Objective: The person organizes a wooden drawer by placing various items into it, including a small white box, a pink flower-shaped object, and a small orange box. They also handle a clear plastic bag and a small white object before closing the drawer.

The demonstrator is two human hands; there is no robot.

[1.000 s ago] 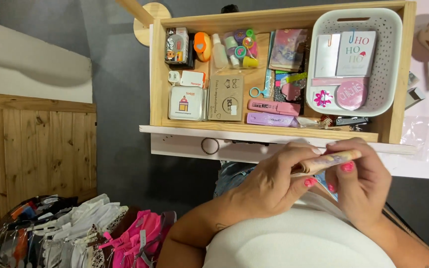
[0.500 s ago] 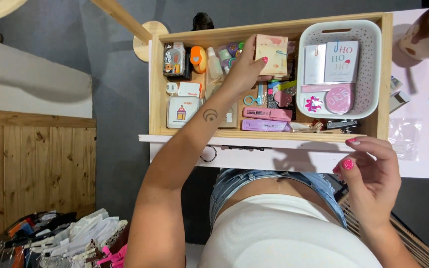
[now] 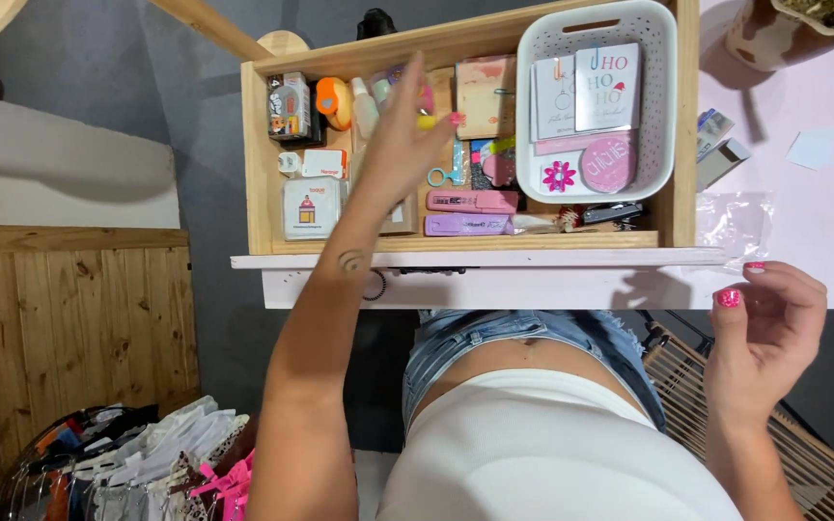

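My left hand [image 3: 400, 147] reaches over the open wooden drawer [image 3: 259, 164], fingers spread and holding nothing. It hovers above small bottles and a pair of blue-handled scissors [image 3: 442, 177]. Just right of its fingertips a pale pink pad [image 3: 485, 96] lies at the back of the drawer. A pink bar-shaped item [image 3: 472, 201] and a purple one [image 3: 468, 225] lie near the drawer front. My right hand [image 3: 769, 323] hangs below the desk edge at the right, loosely curled and empty.
A white perforated basket [image 3: 663, 116] with cards and a round pink tin fills the drawer's right end. A white box with a house picture [image 3: 311, 205] sits at the left. A clear plastic bag [image 3: 736, 220] lies on the pink desk [image 3: 822, 207]. Hanging clothes [image 3: 147, 468] sit lower left, a wicker chair [image 3: 822, 473] lower right.
A second ago both hands held a thin stick in front of the drawer. My left hand then carried the pink pad into the drawer, let it go and drew back.
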